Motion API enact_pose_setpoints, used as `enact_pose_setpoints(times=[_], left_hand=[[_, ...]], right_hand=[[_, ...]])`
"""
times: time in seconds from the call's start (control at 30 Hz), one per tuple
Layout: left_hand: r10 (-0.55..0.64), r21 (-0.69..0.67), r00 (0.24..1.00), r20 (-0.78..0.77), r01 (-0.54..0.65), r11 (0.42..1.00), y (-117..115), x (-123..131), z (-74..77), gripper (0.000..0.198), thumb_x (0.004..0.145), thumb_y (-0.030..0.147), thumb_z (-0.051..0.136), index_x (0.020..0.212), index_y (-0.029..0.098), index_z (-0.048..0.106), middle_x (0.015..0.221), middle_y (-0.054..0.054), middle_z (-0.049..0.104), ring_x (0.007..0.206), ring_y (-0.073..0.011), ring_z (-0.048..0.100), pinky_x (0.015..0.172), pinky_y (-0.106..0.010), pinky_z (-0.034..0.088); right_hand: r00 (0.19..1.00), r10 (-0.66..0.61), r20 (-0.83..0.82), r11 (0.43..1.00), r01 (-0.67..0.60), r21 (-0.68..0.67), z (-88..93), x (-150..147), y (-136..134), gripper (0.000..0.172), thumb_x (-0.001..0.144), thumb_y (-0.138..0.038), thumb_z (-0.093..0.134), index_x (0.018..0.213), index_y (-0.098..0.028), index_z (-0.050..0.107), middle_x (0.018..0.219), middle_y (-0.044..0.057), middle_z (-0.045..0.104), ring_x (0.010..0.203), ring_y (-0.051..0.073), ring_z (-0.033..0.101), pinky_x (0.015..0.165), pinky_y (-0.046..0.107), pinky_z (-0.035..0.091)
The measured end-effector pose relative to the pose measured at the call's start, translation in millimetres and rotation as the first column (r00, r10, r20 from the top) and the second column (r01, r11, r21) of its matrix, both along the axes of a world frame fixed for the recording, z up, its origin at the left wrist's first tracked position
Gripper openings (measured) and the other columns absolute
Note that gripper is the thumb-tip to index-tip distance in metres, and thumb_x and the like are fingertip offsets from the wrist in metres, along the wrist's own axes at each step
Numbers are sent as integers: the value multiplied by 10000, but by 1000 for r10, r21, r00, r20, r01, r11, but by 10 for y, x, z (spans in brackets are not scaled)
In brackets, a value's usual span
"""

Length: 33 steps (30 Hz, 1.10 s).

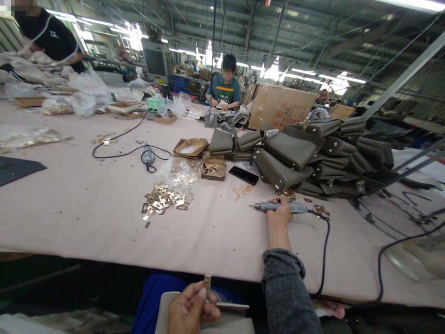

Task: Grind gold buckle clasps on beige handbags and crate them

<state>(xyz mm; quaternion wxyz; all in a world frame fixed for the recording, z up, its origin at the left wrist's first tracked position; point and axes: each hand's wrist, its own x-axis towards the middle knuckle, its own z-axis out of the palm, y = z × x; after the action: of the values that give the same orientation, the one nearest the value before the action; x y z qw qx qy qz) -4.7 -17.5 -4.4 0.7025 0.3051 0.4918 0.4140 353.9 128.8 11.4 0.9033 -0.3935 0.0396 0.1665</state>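
Note:
My right hand (pixel 279 214) rests on the table, closed round a grey electric screwdriver (pixel 278 207) that lies flat with its tip pointing left. A dark cable (pixel 324 250) runs from the tool over the table's near edge. Below the table, my left hand (pixel 189 310) pinches a small gold metal plate (pixel 207 284) above a beige leather piece (pixel 229 320) on my lap. A heap of gold metal fittings (pixel 163 200) lies on the table to the left of the screwdriver, partly on a clear plastic bag (pixel 181 174).
A pile of olive-grey leather bags (pixel 313 157) fills the right of the pink table (pixel 86 213). Small cardboard trays (pixel 213 168), a black phone (pixel 244 175) and a second corded tool (pixel 148 157) lie mid-table. A seated person (pixel 225 88) works opposite; another person (pixel 48 37) stands far left. Cardboard box (pixel 281 107) behind.

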Motion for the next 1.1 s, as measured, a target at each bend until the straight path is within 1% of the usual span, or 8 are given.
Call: enact_pose_setpoints(times=[0.27,0.6,0.7,0.77,0.87,0.93,1.03,1.1], left_hand=[[-11,6,1000,-6,11,1000,3,-6,25,543,646,620,849,839,131,709,661,-75,726,463,-213,681,459,-287,556],[1,-13,1000,20,-1,1000,-5,-3,-26,560,647,620,853,853,116,726,659,-78,728,460,-191,668,463,-265,548],[2,-15,1000,31,-1,1000,-8,3,-64,559,651,612,855,860,110,727,665,-77,729,459,-186,666,468,-264,551],[-1,-15,1000,31,1,1000,-4,7,-103,549,656,602,855,870,113,725,666,-73,729,460,-189,669,473,-274,560],[-10,9,999,31,9,1000,5,7,-143,526,681,593,839,870,118,716,668,-69,728,463,-191,676,466,-271,556],[-29,31,999,24,28,999,-6,3,-128,517,698,593,823,864,117,709,676,-75,732,472,-195,686,469,-272,560],[-51,50,999,18,50,998,-50,1,-52,492,727,576,792,851,111,689,679,-83,733,480,-204,697,479,-289,579],[-45,58,999,19,44,997,-79,5,-7,445,771,541,751,847,110,673,661,-75,724,478,-197,698,488,-286,585]], right_hand=[[1000,-6,22,1000,6,-10,-20,-6,6,315,790,-226,750,795,-206,435,693,-70,537,500,64,490,490,227,524],[1000,4,-10,1000,-4,1,-2,-3,-4,292,794,-199,730,789,-203,438,679,-80,539,480,59,479,482,220,518],[999,25,-28,1000,-24,19,42,-11,-25,265,805,-174,698,795,-201,434,685,-83,527,482,50,471,498,204,508],[998,53,-34,998,-52,39,109,-28,-63,252,808,-151,675,802,-202,428,681,-91,504,481,45,462,504,191,495],[993,113,-29,991,-111,74,263,-101,-198,235,808,-120,646,811,-201,426,679,-98,469,482,40,449,520,184,486],[988,151,-26,985,-148,85,375,-212,-357,211,812,-111,628,820,-197,435,698,-95,469,491,35,446,549,185,495],[973,231,14,968,-231,97,516,-500,-669,190,815,-116,633,841,-194,461,744,-87,490,507,30,449,589,194,508],[944,316,91,939,-325,110,597,-770,-891,204,810,-125,661,849,-196,474,770,-79,499,519,37,457,599,209,510]])
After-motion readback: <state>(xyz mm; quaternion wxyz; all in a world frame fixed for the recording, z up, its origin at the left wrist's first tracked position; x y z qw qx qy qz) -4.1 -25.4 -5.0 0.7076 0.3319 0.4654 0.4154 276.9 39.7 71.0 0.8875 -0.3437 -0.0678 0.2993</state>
